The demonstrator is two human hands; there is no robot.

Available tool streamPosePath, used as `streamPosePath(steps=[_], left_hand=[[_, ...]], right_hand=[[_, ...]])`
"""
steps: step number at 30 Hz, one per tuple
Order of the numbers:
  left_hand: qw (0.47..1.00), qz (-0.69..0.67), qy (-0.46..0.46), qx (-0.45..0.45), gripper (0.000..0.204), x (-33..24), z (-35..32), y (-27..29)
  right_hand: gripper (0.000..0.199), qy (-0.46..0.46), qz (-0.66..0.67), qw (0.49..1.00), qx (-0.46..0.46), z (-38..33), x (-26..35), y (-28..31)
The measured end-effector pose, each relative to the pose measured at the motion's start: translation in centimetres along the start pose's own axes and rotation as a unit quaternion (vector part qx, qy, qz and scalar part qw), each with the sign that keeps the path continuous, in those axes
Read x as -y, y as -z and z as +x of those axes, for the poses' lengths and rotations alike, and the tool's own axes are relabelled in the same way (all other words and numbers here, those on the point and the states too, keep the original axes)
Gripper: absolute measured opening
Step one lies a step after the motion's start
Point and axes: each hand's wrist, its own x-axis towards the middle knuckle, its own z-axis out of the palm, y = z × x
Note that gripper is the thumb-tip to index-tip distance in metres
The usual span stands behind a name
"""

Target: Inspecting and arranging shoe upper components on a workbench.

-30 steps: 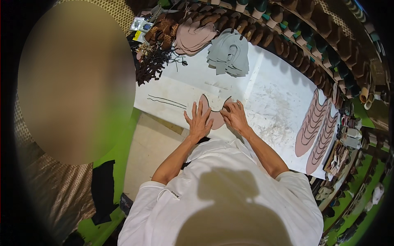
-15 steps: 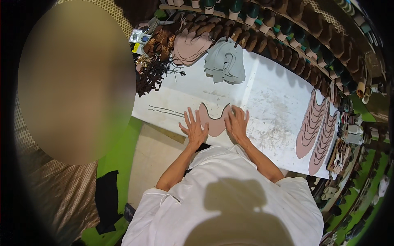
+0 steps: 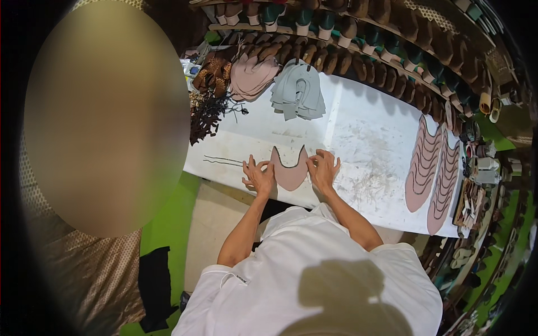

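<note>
A flat piece of pinkish-brown leather point(image 3: 288, 172), cut with two upward points and a rounded lower edge like a shoe upper, lies on the near edge of a white worktable point(image 3: 364, 129), directly in front of the person. The left hand point(image 3: 259, 176) rests on the piece's left edge with fingers spread and bent, fingertips pressing down; the right hand point(image 3: 324, 168) does the same on the right edge. Neither hand is closed around anything. Judging from this, smoothing the piece well calls for even pressure from both sides so it stays flat and does not slide off the table edge. Its surface looks matte and thin, with a darker outline. Farther back lie a stack of grey cut pieces point(image 3: 297, 95), a pink stack point(image 3: 252, 75), and dark scraps point(image 3: 207, 112). To the right, two rows of overlapping pink pieces point(image 3: 434, 168) lie well apart.
</note>
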Motion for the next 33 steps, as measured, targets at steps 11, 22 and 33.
streamPosePath(steps=[11, 22, 33], left_hand=[[0.986, -0.162, -0.031, 0.009, 0.037, -2.8, -5.4, 3.0], [0.951, -0.279, -0.087, 0.102, 0.038, -4.8, -16.4, -0.6], [0.949, -0.205, -0.148, 0.189, 0.036, -6.8, -31.2, -7.2]], right_hand=[[0.015, 0.039, 0.094, 0.989, -0.108, -1.0, -0.2, 5.3], [0.019, -0.022, 0.129, 0.98, -0.151, -11.1, -6.5, 15.2], [0.023, -0.116, 0.116, 0.972, -0.168, -24.2, -17.7, 25.8]])
